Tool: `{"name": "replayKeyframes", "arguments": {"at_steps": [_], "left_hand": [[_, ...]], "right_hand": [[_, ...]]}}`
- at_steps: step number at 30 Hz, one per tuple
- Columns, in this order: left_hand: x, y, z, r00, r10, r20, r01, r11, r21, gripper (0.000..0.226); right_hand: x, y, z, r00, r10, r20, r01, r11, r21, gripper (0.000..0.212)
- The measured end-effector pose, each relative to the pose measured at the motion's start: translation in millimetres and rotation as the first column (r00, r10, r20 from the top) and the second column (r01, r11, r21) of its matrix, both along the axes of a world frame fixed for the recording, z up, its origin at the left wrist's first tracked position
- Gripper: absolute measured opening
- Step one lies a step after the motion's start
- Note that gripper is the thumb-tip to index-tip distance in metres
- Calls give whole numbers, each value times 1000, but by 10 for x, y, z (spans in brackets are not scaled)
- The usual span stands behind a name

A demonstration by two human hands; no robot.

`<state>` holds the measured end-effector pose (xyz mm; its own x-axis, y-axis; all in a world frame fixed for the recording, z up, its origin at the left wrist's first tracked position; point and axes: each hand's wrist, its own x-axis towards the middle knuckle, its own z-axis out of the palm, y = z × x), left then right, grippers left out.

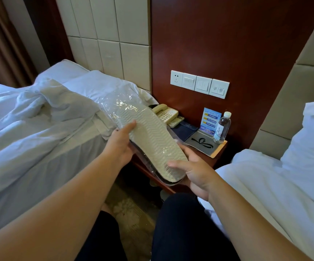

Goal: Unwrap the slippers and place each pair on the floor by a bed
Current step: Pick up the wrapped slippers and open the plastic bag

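Hands: both hold one wrapped pair, one at each end, in front of the person's knees.
Left hand (120,142): grips the farther half, with the thumb laid flat on the ribbed sole and the fingers curled out of sight beneath.
Right hand (193,172): grips the nearer, rounded end, with the thumb across the sole's edge and the fingers underneath.
Slippers (152,140): pale sole facing up, with a darker layer showing under the near rim. They are stacked as a pair and sit wholly inside clear plastic.
Long axis: runs from near-right to far-left, with the broader end pointing away toward the left bed's pillow.
Wrapper (118,100): lies tight over the sole. Loose, crinkled film stands past the far end, beyond the left thumb. Whether that end is open cannot be told.
Nearer hand: the left hand is closer to the slack film, so it is probably the one to pull it. The right hand can then anchor the near end so the pair slides out along its length.
Nightstand (209,162): just behind the slippers, holding a telephone (166,113) and a water bottle (223,127).
Left bed (39,138): rumpled, close beside the left forearm.
Right bed (265,185): beside the right forearm.
Floor (130,210): patterned carpet between the knees, below the pair. Nothing has been placed there yet.
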<state>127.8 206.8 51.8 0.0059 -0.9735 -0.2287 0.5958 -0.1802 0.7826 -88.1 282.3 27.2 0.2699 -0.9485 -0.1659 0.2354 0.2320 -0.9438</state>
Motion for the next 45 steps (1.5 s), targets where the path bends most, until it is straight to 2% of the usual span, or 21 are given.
{"name": "replayKeyframes", "arguments": {"at_steps": [3,6,10,12,15,18,21,23,27,35,45], "left_hand": [[-55,51,-58,998,-32,48,33,999,-27,49],[-62,53,-45,997,59,50,-59,998,-1,49],[67,-3,-29,988,153,34,-155,987,34,49],[81,24,-35,994,88,60,-90,996,28,57],[16,117,-122,985,13,175,-25,997,67,80],[-69,246,-324,970,-22,241,-13,990,143,86],[-171,382,-516,970,-145,195,112,979,170,78],[-230,402,-584,966,-185,183,159,976,149,65],[-242,257,-566,969,-96,227,60,985,161,40],[-156,-74,-421,969,-1,247,-46,982,184,43],[-163,-285,-403,962,53,269,-100,981,164,32]], "right_hand": [[39,5,50,997,-9,-70,9,1000,5,64],[14,3,76,993,34,-109,-32,999,20,75],[-75,41,84,982,133,-132,-127,990,56,66],[-98,57,87,980,154,-122,-145,986,84,61],[-93,65,90,987,140,-82,-130,985,113,49],[-74,55,56,995,71,-70,-61,989,135,41],[-64,37,-5,998,1,-58,8,987,159,44],[-72,29,-40,999,-4,-54,14,984,177,47],[-138,24,-84,997,34,-74,-20,983,181,42],[-391,-15,-188,995,65,-73,-51,982,181,47],[-611,-78,-328,987,45,-155,-18,985,173,42]]}}
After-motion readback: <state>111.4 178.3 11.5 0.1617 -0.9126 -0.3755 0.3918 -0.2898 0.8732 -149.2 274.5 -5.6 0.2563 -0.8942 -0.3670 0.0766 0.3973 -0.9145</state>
